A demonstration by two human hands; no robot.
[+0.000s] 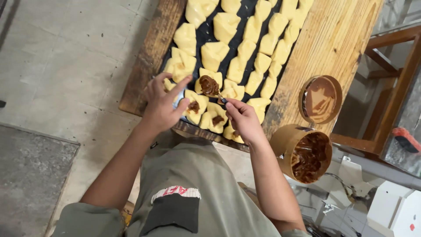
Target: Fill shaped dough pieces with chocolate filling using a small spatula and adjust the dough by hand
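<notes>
Right hand (242,118) holds loaded spoon (211,86) over dough squares (206,109).

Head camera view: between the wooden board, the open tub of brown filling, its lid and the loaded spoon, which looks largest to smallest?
1. Wooden board
2. Tub of brown filling
3. Lid, slightly smaller; the tub sits nearer the camera, so unsure
4. Spoon

Arms: 2 bare forearms, uncovered from elbow to wrist.
Left hand (163,105): bare, no glove, ring or watch visible.
Right hand (243,119): bare, no glove or ring visible.
Sleeves: short, olive-grey, ending near the elbows at the bottom edge of the view.
Garment: loose olive-grey cloth over the torso and lap, softly creased.
Marking: 1 dark rectangular patch on the front, topped by a white strip with red lettering.
</notes>
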